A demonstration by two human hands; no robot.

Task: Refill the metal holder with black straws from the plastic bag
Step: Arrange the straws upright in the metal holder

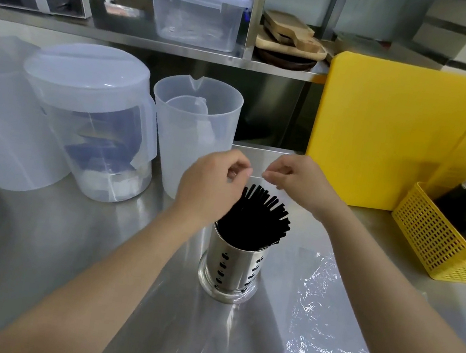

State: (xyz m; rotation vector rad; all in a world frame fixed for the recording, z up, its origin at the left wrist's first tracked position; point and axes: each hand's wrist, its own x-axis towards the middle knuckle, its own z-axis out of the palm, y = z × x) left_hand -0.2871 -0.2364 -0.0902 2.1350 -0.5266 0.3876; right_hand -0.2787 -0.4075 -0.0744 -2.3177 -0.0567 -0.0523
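Both hands, left (pixel 212 179) and right (pixel 295 180), pinch the clear bag (pixel 258 162) top above the straws (pixel 255 217), probably to lift it off so they remain in the holder (pixel 233 266) below.

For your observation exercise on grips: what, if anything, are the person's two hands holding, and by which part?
Both the left hand and right hand pinch the top edge of the clear plastic bag, above the black straws in the metal holder.

Straws (pixel 255 217) in holder (pixel 230 268); jugs (pixel 86 121) left, basket (pixel 442 242) right.
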